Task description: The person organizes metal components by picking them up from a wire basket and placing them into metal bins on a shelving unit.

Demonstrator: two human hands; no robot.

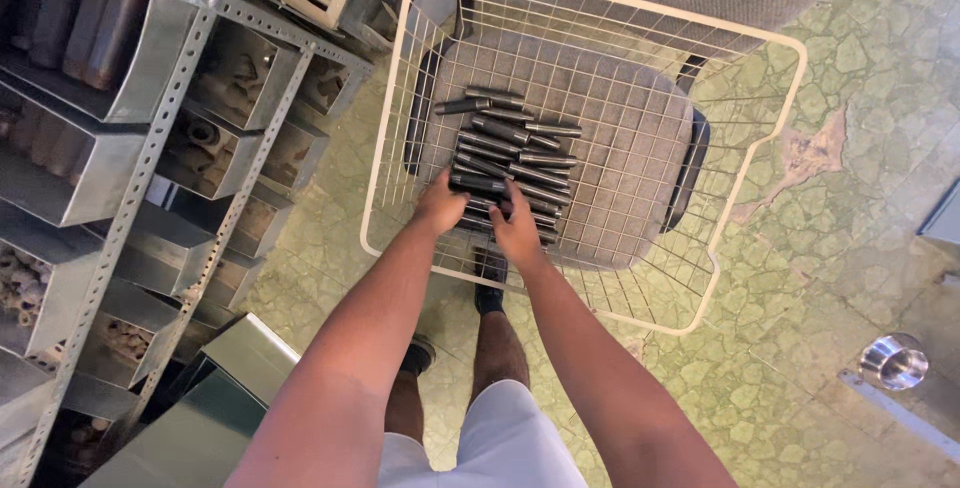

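Bare forearms nearest the lens, both reaching into white wire basket (745, 158). Left hand (440, 206) and right hand (517, 231) rest fingers on the dark metal rods (510, 153) stacked inside; grip closure: cannot tell. Metal bin shelving (120, 168) at left.

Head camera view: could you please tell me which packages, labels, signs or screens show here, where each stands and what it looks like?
None in view: no package, label, sign or screen.
Containers only: a white wire basket of dark metal rods under both hands, and grey metal shelf bins at the left.
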